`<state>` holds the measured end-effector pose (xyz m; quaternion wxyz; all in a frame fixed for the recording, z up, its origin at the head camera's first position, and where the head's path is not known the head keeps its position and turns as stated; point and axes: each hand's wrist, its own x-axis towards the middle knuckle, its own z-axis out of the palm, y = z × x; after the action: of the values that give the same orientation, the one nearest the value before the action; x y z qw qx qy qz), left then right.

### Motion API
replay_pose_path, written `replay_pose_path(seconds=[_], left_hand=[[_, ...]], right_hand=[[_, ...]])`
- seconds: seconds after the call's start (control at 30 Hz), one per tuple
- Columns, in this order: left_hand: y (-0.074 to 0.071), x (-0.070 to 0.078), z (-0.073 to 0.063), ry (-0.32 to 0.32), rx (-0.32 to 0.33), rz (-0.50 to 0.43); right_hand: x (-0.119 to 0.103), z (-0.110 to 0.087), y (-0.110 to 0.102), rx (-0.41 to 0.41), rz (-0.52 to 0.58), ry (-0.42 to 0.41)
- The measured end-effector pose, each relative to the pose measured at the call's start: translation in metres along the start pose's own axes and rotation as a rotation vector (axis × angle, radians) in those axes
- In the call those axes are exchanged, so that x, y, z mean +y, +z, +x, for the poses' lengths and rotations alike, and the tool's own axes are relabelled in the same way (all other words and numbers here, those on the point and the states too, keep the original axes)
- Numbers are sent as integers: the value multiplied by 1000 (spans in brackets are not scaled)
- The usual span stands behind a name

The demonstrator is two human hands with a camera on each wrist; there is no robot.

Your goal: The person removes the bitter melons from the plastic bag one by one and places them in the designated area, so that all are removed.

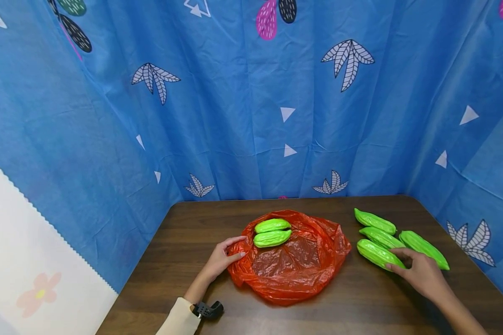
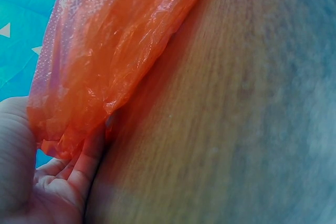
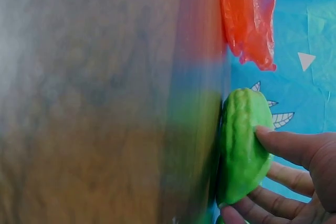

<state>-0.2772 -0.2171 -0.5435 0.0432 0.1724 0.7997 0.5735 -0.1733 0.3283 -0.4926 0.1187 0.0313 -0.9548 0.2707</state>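
A red plastic bag [image 1: 285, 291] lies spread open on the table, its rim rolled into a ring. My left hand [image 1: 219, 260] holds the bag's left edge; in the left wrist view the thumb [image 2: 16, 156] is on one side of the film and the fingers on the other. Two bright green bitter melons [image 1: 272, 238] rest side by side in the bag. At the right, my right hand [image 1: 421, 274] grips the nearest of several more, a ridged bitter melon [image 1: 375, 253]. In the right wrist view its thumb presses this bitter melon [image 3: 244, 145] while the fingers reach round the far side.
Further bitter melons lie close beside the gripped one: one at the back [image 1: 375, 221], one in the middle [image 1: 381, 237] and one at the right [image 1: 425, 249]. A blue patterned curtain [image 1: 251, 116] hangs behind the dark wooden table [image 1: 201, 218].
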Motion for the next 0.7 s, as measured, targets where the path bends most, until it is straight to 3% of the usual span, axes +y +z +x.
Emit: replay_pose_path(seconds=[0.13,0.7], left_hand=[[1,-1,0,0,-1,-5],[0,2,0,0,-3,-2]], right_hand=[[1,1,-1,-47,-1,18],[-3,1,-7,-63,-34,37]])
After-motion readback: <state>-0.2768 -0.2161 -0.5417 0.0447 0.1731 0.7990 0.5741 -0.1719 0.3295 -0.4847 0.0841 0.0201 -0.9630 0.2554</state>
